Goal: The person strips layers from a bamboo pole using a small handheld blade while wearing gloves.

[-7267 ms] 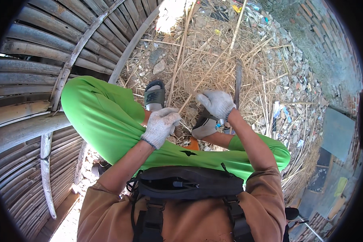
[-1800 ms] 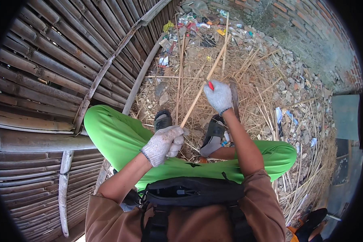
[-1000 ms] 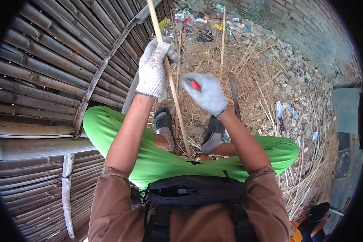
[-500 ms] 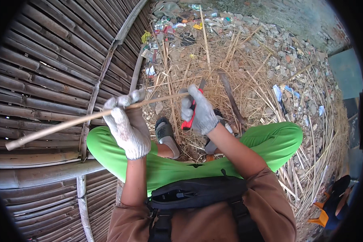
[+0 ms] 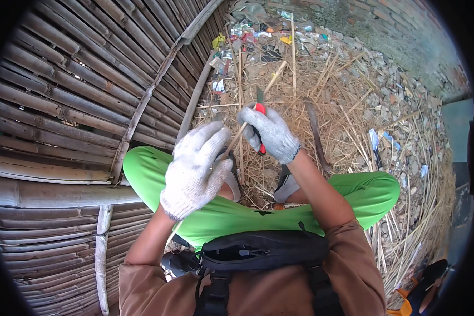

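My left hand (image 5: pixel 197 166), in a white knit glove, closes around a slender bamboo stick (image 5: pixel 274 77). The stick slants from below my left wrist up past my right hand, its pale end pointing away from me. My right hand (image 5: pixel 270 132), gloved in white and grey, grips a knife (image 5: pixel 260 108) with a red and black handle. Its short dark blade points away from me, close beside the stick. The stick runs against the right hand's fingers; whether they also pinch it is hidden.
A bamboo slat wall (image 5: pixel 84 105) stands close on my left. Straw and split strips (image 5: pixel 326 121) litter the ground, with a dark curved stick (image 5: pixel 313 131) among them. Rubbish and stones lie toward the brick wall (image 5: pixel 405 31). A black waist bag (image 5: pixel 263 250) rests at my lap.
The bamboo stick has swung from nearly crosswise to a steep slant, with an end now beyond my right hand. My left hand has turned back-up and moved right; the knife stays in my right hand.
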A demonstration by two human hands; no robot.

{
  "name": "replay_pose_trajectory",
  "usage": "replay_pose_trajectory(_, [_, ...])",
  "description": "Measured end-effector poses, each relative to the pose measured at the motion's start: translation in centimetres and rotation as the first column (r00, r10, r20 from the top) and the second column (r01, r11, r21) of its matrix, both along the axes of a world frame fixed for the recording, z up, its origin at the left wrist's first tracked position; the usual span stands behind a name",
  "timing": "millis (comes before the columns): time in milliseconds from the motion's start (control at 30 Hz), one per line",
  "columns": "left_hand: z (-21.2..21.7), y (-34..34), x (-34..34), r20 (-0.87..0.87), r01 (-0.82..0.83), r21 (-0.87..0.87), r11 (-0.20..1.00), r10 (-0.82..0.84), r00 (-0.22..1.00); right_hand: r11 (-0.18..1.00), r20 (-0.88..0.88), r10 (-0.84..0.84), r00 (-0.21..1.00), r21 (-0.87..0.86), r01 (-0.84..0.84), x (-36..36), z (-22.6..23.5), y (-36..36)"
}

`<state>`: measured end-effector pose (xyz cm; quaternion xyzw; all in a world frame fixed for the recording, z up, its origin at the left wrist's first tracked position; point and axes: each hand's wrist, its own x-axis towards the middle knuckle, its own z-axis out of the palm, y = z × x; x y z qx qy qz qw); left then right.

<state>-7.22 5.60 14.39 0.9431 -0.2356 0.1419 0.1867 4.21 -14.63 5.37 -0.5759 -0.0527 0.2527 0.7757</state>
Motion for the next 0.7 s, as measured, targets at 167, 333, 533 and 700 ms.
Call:
replay_pose_trajectory(167, [-7.3, 1.5, 1.4, -0.535, -0.186, -0.513, 0.838, -0.142, 0.833, 0.989, 0.065, 0.127, 0.990, 0.070, -0.132, 0.4, -1.3, 0.2])
replay_pose_trajectory(333, [-12.5, -1.2, 1.8, -0.641, -0.699, -0.700, 0.148, -0.560, 0.524, 0.966, 0.075, 0.069, 0.995, -0.255, -0.048, 1.5, -3.7, -1.1])
replay_pose_trajectory(533, [-17.4, -2.0, 2.0, -0.706, -0.812, -0.580, 0.062, -0.535, 0.464, 0.540, 0.439, 0.319, 0.840, -0.812, 0.220, 0.2, -8.1, -3.6])
replay_pose_trajectory(700, [-17.4, -2.0, 2.5, -0.749, -0.824, -0.555, 0.110, -0.498, 0.437, 0.507, 0.542, 0.437, 0.718, -0.807, 0.302, -0.7, -10.3, -2.7])
